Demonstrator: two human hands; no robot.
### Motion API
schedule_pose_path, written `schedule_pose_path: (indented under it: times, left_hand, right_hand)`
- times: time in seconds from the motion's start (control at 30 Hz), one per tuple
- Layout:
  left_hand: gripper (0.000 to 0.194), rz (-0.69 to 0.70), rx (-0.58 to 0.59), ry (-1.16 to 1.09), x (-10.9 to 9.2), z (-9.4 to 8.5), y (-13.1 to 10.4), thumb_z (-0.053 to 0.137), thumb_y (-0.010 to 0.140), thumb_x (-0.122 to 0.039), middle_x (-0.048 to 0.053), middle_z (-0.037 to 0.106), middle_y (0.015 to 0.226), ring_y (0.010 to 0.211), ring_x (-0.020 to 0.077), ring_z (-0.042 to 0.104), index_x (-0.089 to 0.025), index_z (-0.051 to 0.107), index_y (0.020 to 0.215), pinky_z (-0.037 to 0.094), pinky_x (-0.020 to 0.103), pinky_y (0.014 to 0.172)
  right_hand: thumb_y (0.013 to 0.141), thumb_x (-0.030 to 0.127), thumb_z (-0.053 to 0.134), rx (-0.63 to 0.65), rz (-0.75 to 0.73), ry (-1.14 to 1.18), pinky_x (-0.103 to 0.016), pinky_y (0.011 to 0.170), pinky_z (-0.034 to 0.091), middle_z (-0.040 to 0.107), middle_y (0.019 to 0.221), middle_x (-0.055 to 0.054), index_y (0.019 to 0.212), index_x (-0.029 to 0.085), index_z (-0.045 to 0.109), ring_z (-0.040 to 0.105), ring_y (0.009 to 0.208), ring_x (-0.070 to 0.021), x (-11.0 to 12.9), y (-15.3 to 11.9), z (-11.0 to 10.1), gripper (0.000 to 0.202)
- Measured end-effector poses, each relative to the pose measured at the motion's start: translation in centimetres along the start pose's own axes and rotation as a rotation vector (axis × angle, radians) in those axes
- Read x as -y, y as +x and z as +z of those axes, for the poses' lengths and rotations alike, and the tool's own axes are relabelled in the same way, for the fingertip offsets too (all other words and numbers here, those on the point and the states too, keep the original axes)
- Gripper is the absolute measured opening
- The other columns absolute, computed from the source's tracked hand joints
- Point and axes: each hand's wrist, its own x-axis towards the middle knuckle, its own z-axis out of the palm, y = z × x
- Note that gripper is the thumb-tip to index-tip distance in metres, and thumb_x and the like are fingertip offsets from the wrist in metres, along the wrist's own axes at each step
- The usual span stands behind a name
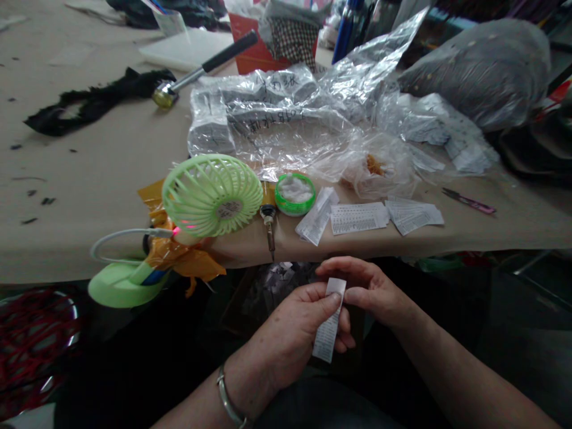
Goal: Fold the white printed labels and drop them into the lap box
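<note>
A narrow white printed label is gripped in my left hand, its thumb pressed on the front. Beside its top end, my right hand has curved fingers and a thumb near the label's edge; whether it pinches anything is unclear. Beyond my hands, near the table edge, lie three groups of printed labels: a left bundle, a middle one and a fanned right one. A round green container with white wadding stands left of them.
A green fan with a cable overhangs the table edge. A pointed tool juts over the edge. Small snips lie right; a hammer, clear plastic bags and a full grey bag lie farther back.
</note>
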Motion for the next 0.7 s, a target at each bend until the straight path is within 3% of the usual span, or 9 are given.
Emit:
schedule_pose_path:
  times: [0.13,0.27,0.4,0.53,0.63,0.7]
  left_hand:
    - [0.021,0.005,-0.052,-0.037,-0.3,0.0,-0.1,0.06,0.082,-0.034,0.001,0.057,0.063,0.053,0.0097,0.056,-0.013,0.062,0.082,0.044,0.02,0.052]
    - [0.02,0.022,-0.054,-0.054,-0.3,-0.1,-0.2,0.06,0.082,-0.032,0.002,0.058,0.065,0.054,0.0097,0.057,-0.012,0.062,0.084,0.044,0.02,0.053]
    - [0.019,0.018,-0.091,-0.048,-0.2,-0.3,-0.4,0.059,0.082,-0.031,0.001,0.057,0.062,0.052,0.0099,0.057,-0.012,0.061,0.081,0.043,0.019,0.051]
    - [0.017,0.043,-0.136,-0.035,-0.3,-0.6,-0.6,0.059,0.082,-0.03,0.0,0.056,0.06,0.05,0.0094,0.055,-0.013,0.06,0.083,0.042,0.019,0.05]
    - [0.018,0.076,-0.152,-0.029,-0.3,-0.9,-0.9,0.057,0.083,-0.032,-0.001,0.055,0.06,0.05,0.0091,0.054,-0.014,0.059,0.083,0.041,0.019,0.05]
    - [0.021,0.098,-0.173,0.004,-0.4,-1.2,-1.1,0.056,0.084,-0.035,-0.001,0.056,0.06,0.051,0.0091,0.053,-0.014,0.058,0.08,0.041,0.02,0.051]
  right_hand:
    - [0.086,0.028,0.058,-0.137,-0.253,-0.588,-0.034,0.096,0.046,0.054,0.123,-0.008,0.124,0.024,0.055,0.054,0.112,-0.0208,1.1,-0.8,1.0,0.039]
    - [0.088,0.025,0.055,-0.163,-0.345,-0.827,-0.034,0.092,0.049,0.057,0.117,-0.01,0.121,0.02,0.056,0.056,0.108,-0.0207,1.2,-0.9,1.6,0.033]
    - [0.089,0.025,0.054,-0.204,-0.333,-0.793,-0.032,0.092,0.049,0.059,0.116,-0.009,0.123,0.02,0.053,0.057,0.108,-0.0198,0.9,-0.6,1.8,0.035]
    - [0.089,0.026,0.055,-0.149,-0.243,-0.7,-0.031,0.088,0.05,0.061,0.11,-0.007,0.12,0.022,0.055,0.06,0.1,-0.0179,0.6,-0.3,2.2,0.032]
    - [0.088,0.028,0.056,-0.221,-0.128,-0.485,-0.028,0.08,0.052,0.064,0.105,-0.005,0.12,0.024,0.054,0.064,0.092,-0.0164,0.5,0.3,2.7,0.033]
    - [0.086,0.031,0.059,-0.257,-0.042,-0.29,-0.025,0.069,0.054,0.067,0.091,-0.002,0.108,0.023,0.059,0.066,0.078,-0.0142,0.5,0.9,3.1,0.023]
